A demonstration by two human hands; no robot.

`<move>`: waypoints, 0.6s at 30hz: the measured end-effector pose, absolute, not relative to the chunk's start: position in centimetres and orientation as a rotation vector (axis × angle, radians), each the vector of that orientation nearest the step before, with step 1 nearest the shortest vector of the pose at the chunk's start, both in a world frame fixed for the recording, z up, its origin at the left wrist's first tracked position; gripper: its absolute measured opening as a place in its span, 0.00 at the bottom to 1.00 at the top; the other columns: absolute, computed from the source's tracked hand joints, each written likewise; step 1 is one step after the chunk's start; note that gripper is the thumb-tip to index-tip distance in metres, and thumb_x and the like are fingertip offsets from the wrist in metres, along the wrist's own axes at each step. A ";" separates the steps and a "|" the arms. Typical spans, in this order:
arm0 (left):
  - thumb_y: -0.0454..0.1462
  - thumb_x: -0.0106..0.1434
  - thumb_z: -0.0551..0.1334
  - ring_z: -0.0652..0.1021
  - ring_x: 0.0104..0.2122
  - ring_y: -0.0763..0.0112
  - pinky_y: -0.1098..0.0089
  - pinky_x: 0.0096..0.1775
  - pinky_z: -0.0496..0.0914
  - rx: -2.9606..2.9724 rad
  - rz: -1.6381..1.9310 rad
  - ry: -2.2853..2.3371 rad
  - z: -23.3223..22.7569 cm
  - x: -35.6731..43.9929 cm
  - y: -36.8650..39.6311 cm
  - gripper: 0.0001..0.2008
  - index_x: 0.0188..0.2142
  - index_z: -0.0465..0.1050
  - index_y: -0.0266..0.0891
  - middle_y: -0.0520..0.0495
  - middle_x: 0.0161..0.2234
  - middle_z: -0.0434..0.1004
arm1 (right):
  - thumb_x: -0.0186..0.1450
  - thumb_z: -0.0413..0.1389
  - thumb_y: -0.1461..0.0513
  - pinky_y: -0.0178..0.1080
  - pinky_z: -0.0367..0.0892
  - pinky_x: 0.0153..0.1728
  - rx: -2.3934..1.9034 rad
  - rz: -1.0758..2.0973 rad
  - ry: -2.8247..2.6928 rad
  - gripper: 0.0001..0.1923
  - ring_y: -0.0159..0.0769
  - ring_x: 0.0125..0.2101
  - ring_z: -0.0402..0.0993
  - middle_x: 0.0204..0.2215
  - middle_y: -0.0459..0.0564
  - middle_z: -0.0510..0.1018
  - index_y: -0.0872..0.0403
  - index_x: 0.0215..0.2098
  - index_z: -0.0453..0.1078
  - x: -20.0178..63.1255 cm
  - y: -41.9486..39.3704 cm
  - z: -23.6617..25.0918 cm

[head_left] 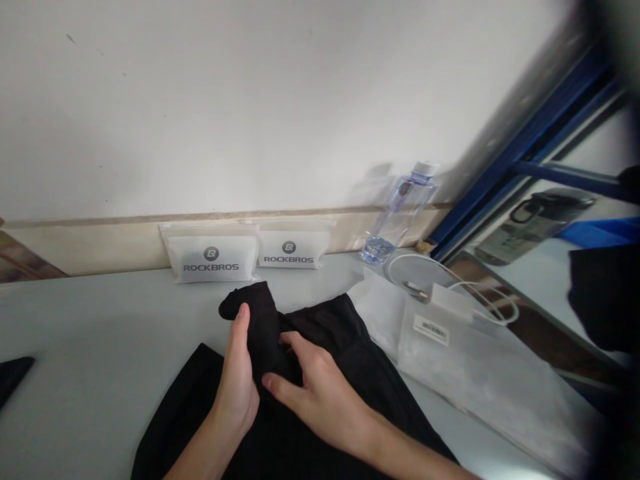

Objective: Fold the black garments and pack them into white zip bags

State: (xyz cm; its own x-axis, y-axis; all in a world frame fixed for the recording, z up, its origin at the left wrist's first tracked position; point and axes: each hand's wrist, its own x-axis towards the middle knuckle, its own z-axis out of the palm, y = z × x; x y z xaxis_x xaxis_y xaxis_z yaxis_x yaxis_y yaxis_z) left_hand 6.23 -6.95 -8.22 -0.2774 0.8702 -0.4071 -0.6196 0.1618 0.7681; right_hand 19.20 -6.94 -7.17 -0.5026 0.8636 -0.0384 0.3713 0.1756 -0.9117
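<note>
Head view: we look down on a pale grey table [90,333] set against a white wall.
Garment: a black garment [350,360] lies spread on the table in front of us, reaching to the bottom edge; one narrow part is folded up into a rounded hump at its far end.
Left hand: our left hand [239,380] stands on edge against the left side of that hump, fingers straight and together, pressing the cloth; it is not closed around anything.
Right hand: our right hand [315,390] lies flat on the cloth just right of the left hand, fingers spread and slightly bent, thumb pointing towards the left palm; it presses, it does not grasp.
Pouches: two white ROCKBROS pouches [210,253] lean side by side against the wall, beyond the garment and apart from it.
Bottle: a clear water bottle [397,217] stands to the right of the pouches.
Cable: a coiled white cable [450,283] lies near the bottle's base.
Plastic bag: a clear plastic bag [465,363] with a small label lies right of the garment, its edge possibly tucked under the cloth; the blur there leaves us unsure.
Dark object: a dark flat object [13,377] shows at the left edge, well apart.
</note>
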 end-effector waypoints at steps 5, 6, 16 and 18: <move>0.50 0.59 0.59 0.79 0.35 0.63 0.66 0.39 0.71 0.314 1.138 0.735 -8.2 4.9 -7.1 0.22 0.45 0.73 0.38 0.46 0.35 0.79 | 0.66 0.49 0.57 0.36 0.67 0.37 -0.866 1.606 -1.778 0.10 0.35 0.36 0.71 0.37 0.48 0.73 0.55 0.39 0.66 19.1 -5.7 -6.4; 0.50 0.58 0.59 0.79 0.34 0.64 0.67 0.38 0.71 0.320 1.105 0.716 -8.3 4.6 -7.1 0.21 0.43 0.74 0.38 0.46 0.34 0.79 | 0.67 0.48 0.57 0.37 0.67 0.37 -0.847 1.567 -1.884 0.10 0.35 0.36 0.71 0.36 0.48 0.73 0.55 0.37 0.67 19.5 -5.6 -5.8; 0.61 0.50 0.58 0.65 0.10 0.75 0.72 0.15 0.60 0.504 0.994 0.799 -10.1 3.5 -4.9 0.26 0.18 0.67 0.40 0.51 0.11 0.65 | 0.59 0.52 0.44 0.58 0.62 0.50 -1.725 0.066 -2.242 0.25 0.54 0.48 0.69 0.48 0.56 0.74 0.47 0.48 0.70 42.5 -11.7 -10.2; 0.61 0.52 0.57 0.65 0.10 0.75 0.71 0.15 0.59 0.569 1.020 0.821 -10.2 3.9 -5.1 0.26 0.18 0.68 0.40 0.50 0.12 0.65 | 0.61 0.51 0.46 0.56 0.66 0.48 -1.765 0.067 -2.315 0.24 0.52 0.48 0.70 0.49 0.56 0.73 0.48 0.50 0.69 45.6 -12.3 -12.4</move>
